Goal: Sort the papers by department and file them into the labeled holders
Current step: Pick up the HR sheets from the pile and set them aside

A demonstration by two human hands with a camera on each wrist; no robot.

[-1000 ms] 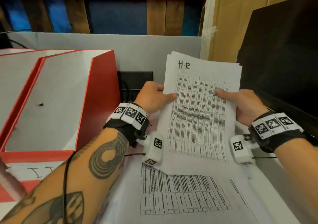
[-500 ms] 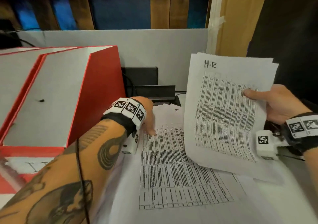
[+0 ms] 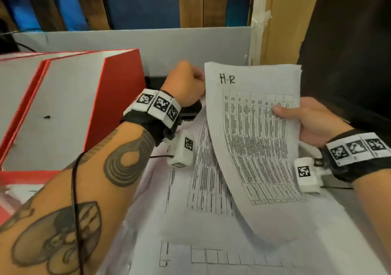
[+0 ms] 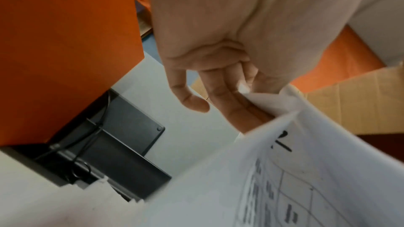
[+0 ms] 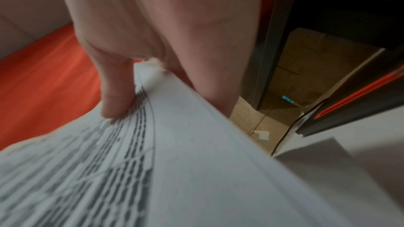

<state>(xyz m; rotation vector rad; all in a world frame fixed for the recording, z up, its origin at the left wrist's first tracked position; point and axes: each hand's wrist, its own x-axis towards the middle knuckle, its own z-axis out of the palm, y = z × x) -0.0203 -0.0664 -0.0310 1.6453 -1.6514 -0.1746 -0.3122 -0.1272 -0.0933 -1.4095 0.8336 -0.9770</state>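
Right hand (image 3: pixel 317 122): at 3 o'clock in the head view, gripping the HR stack (image 3: pixel 258 139) by its right edge; thumb on the printed face, the other fingers behind the sheets. The right wrist view shows the same pinch on the stack (image 5: pixel 174 170), thumb pressed onto the table print.
HR stack: several sheets held up off the desk, tilted and bowed, top edge toward 12 o'clock, "H-R" handwritten at the top left corner, a printed table below it.
Left hand (image 3: pixel 186 86): at 11 o'clock of the stack, fingers curled, pinching the top left corner of a sheet (image 3: pixel 203 169) just behind the stack. In the left wrist view the corner sits between thumb and fingers of the hand (image 4: pixel 218 68); handwriting on that sheet (image 4: pixel 306 170) is too blurred to read.
Loose papers (image 3: pixel 211 253): flat on the desk under both hands, toward 6 o'clock, printed tables face up.
Holders (image 3: pixel 118 97): red-and-white, at 9 o'clock, just left of the left wrist; label near the lower left edge unreadable.
Black device (image 4: pixel 122 161): on the desk at the foot of the holder (image 4: pixel 65 49), cable looped across it.
Dark panel (image 3: pixel 349 52): at 2 o'clock, behind the right hand.
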